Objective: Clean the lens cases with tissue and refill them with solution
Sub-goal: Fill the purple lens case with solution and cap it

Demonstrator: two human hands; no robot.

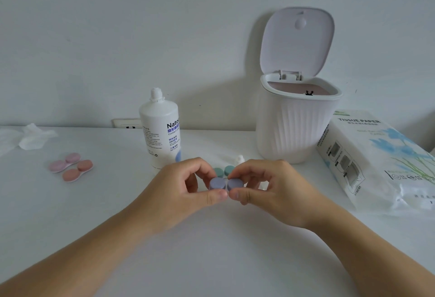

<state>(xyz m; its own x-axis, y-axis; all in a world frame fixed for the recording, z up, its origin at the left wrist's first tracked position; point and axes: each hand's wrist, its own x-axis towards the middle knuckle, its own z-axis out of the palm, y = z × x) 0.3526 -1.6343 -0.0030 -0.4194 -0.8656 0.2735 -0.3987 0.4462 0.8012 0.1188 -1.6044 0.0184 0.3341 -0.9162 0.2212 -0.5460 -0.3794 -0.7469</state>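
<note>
A purple lens case [224, 184] with two round caps is held just above the white table, in the middle of the head view. My left hand [186, 190] pinches its left cap between thumb and fingers. My right hand [266, 188] pinches its right cap the same way. Right behind it lies a green lens case [223, 171], partly hidden by my fingers. The white solution bottle [160, 129] stands uncapped behind my left hand, and its small white cap [240, 160] sits near the green case. A pink lens case [64, 162] and an orange lens case [77, 171] lie at the left.
A white ribbed bin [294, 129] with its lid raised stands at the back right. A pack of tissue paper [376, 162] lies to its right. A crumpled tissue [30, 137] rests at the far left by the wall. A wall socket [126, 123] shows behind the bottle.
</note>
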